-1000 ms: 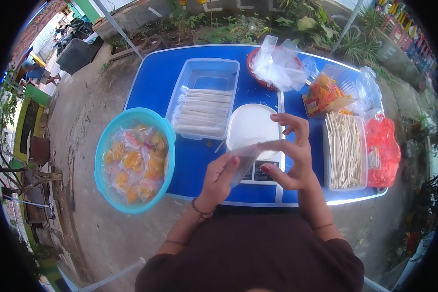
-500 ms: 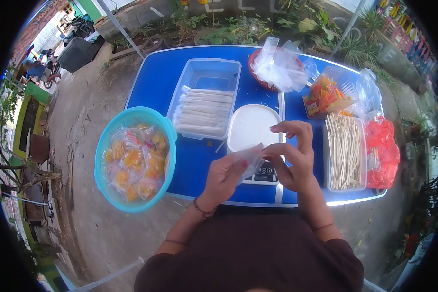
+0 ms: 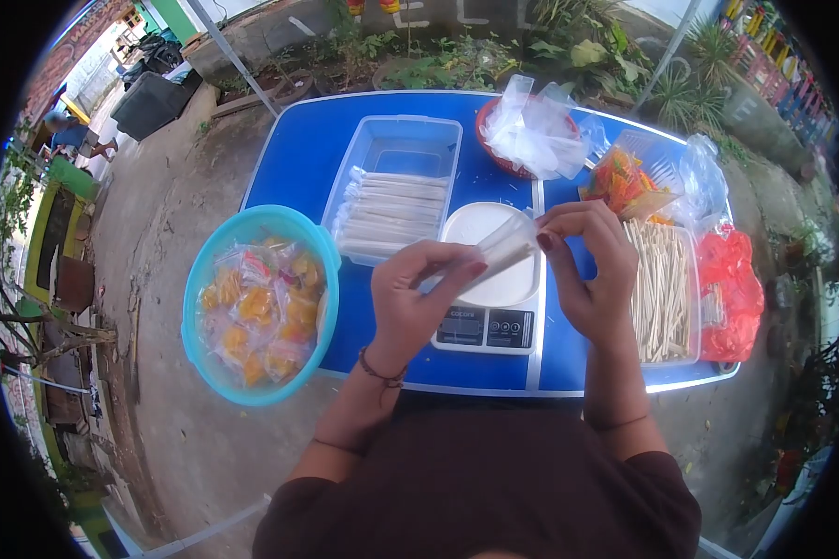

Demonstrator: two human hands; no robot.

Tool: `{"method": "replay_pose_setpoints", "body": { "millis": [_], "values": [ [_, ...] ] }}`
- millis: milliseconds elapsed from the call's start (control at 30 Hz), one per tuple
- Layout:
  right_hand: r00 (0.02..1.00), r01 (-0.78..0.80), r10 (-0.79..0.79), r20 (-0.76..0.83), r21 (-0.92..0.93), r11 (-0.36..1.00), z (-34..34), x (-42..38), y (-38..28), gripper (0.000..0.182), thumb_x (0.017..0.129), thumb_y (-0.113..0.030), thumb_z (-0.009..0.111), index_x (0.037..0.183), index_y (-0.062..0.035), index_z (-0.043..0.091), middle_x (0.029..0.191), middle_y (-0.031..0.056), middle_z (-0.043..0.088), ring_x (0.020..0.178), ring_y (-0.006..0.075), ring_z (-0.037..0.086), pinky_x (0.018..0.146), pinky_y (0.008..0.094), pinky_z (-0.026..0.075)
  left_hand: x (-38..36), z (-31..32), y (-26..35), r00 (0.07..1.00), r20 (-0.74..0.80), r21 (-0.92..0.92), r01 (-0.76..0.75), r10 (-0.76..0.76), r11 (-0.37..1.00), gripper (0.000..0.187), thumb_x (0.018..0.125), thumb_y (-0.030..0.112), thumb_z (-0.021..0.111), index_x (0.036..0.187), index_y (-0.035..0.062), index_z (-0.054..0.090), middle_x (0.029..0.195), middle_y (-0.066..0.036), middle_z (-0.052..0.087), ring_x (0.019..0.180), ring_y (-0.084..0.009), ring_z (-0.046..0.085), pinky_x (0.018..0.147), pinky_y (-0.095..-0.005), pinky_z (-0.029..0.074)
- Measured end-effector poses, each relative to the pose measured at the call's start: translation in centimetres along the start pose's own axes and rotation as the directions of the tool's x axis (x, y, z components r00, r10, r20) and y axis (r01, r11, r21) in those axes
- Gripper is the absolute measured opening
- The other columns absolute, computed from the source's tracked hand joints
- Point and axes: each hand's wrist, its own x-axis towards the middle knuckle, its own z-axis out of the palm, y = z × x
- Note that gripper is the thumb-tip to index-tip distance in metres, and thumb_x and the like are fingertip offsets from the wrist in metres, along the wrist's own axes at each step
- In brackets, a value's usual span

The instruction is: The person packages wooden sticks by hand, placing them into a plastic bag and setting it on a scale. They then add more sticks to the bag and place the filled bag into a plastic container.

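Note:
A narrow clear plastic bag (image 3: pixel 505 244) is stretched between my hands above a white digital kitchen scale (image 3: pixel 488 317). My left hand (image 3: pixel 421 284) grips the lower end between thumb and fingers. At the bag's other end, my right hand (image 3: pixel 589 261) has thumb and fingertips closed on the edge. Pale, stick-like lines show within the bag, blurred by the plastic. Behind my left hand, a clear tub (image 3: pixel 396 149) holds several wrapped bundles of sticks (image 3: pixel 391 205). Close beside my right hand stands a clear box of loose thin wooden sticks (image 3: pixel 660 298).
A turquoise basin (image 3: pixel 191 321) with bagged yellow snacks sits at the left. Farther back are a red basket (image 3: pixel 488 147) of clear bags and a plastic basket of orange packets (image 3: pixel 620 182). A red plastic bag (image 3: pixel 729 298) lies at the blue table's (image 3: pixel 294 158) right edge.
My right hand has moved right and slightly up, its fingers now on the bag's end. My left hand has shifted slightly left and up, and the bag is stretched out more.

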Motion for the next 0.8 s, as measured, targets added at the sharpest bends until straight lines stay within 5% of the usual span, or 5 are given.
{"method": "replay_pose_setpoints", "body": {
  "millis": [467,600,800],
  "values": [
    [0.978,-0.114,0.08,0.195,0.168,0.979,-0.4,-0.7,1.3,0.017,0.072,-0.004,0.077,0.084,-0.003,0.065,0.091,0.0078,0.067,0.084,0.0248,0.061,0.073,0.0339,0.045,0.9,-0.4,0.0,0.988,0.036,-0.154,0.155,-0.151,0.976,0.014,0.083,0.004,0.075,0.093,-0.0011,0.067,0.094,-0.007,0.07,0.088,-0.0126,0.067,0.08,-0.026,0.053],
    [0.966,-0.059,0.021,0.258,0.139,0.989,-0.3,-0.6,1.1,0.022,0.07,-0.005,0.079,0.086,-0.0026,0.065,0.096,0.0096,0.066,0.086,0.027,0.061,0.073,0.0348,0.046,1.1,-0.5,0.0,0.993,0.094,-0.219,0.094,-0.075,0.971,0.011,0.088,0.004,0.069,0.095,-0.0003,0.062,0.098,-0.009,0.068,0.09,-0.0133,0.066,0.081,-0.0259,0.052],
    [0.986,-0.145,0.12,0.117,0.238,0.96,0.4,-1.1,1.0,0.027,0.067,-0.002,0.08,0.089,-0.0046,0.065,0.101,0.0105,0.064,0.087,0.0258,0.061,0.074,0.0345,0.049,1.0,-0.5,0.6,0.989,0.095,-0.249,0.137,-0.117,0.959,0.014,0.095,0.008,0.061,0.103,0.0009,0.052,0.097,-0.013,0.068,0.089,-0.0159,0.067,0.08,-0.0254,0.053]
  ]
}}
